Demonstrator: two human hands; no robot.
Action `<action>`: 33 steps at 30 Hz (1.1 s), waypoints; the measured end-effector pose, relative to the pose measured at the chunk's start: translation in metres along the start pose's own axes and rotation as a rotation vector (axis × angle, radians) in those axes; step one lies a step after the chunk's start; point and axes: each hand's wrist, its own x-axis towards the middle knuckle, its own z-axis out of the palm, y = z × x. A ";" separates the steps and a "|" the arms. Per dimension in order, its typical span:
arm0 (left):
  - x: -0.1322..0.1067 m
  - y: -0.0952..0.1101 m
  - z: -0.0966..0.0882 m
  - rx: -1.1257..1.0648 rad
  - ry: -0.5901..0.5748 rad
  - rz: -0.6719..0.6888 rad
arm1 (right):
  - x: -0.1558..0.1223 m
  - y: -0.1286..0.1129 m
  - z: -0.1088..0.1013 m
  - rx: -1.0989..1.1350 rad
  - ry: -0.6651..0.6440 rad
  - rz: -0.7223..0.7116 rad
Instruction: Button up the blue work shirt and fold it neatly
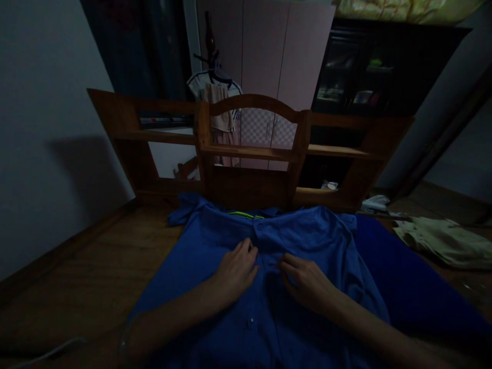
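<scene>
A blue button-up shirt (207,241) lies spread out, front side up, with its collar towards the wooden frame. My left hand (236,269) is at the front placket just below the collar, fingers bent and closed on the cloth. Opposite it, my right hand (305,279) is curled, its fingertips pinching the other side of the shirt front near the placket. The fingertips are dim, so the exact grip on the fabric is hard to see. Lower down the front a small button (250,323) shows. A yellow-green strip (241,213) lines the inside of the collar.
A wooden shelf-like headboard (249,184) stands behind the shirt. Bare wooden boards (88,256) lie to the left, a dark blue cloth surface (407,277) to the right. Farther right is a pale folded cloth (446,241). Clothes hang on a rack (210,41) beyond.
</scene>
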 end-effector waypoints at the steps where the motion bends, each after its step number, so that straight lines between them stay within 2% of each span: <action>1: -0.003 -0.002 0.009 -0.056 -0.027 0.002 | -0.002 0.001 0.006 0.013 -0.014 0.007; 4: 0.002 -0.016 0.023 -0.251 -0.108 -0.016 | -0.003 0.012 0.016 0.062 -0.031 0.002; 7: 0.014 -0.026 0.024 -0.358 -0.189 -0.066 | 0.002 0.021 0.019 0.116 -0.033 0.011; 10: 0.018 -0.028 0.024 -0.403 -0.204 -0.090 | 0.005 0.023 0.022 0.185 0.005 0.059; 13: 0.019 -0.024 0.029 -0.424 -0.159 -0.102 | 0.007 0.023 0.026 0.222 0.010 0.074; 17: 0.034 -0.016 0.036 -0.548 -0.120 -0.226 | 0.013 0.027 0.027 0.275 0.020 0.084; 20: 0.047 -0.013 0.040 -0.653 -0.057 -0.232 | 0.023 0.041 0.025 0.453 0.102 0.166; 24: 0.049 -0.019 0.052 -0.624 0.086 -0.243 | 0.037 0.067 0.028 0.769 0.171 0.305; 26: 0.047 -0.025 0.058 -0.684 0.103 -0.293 | 0.042 0.076 0.034 0.900 0.150 0.351; 28: 0.047 -0.031 0.062 -0.788 0.061 -0.318 | 0.046 0.081 0.040 0.979 0.093 0.353; 33: 0.052 -0.037 0.057 -0.877 -0.045 -0.315 | 0.048 0.082 0.043 0.989 -0.064 0.210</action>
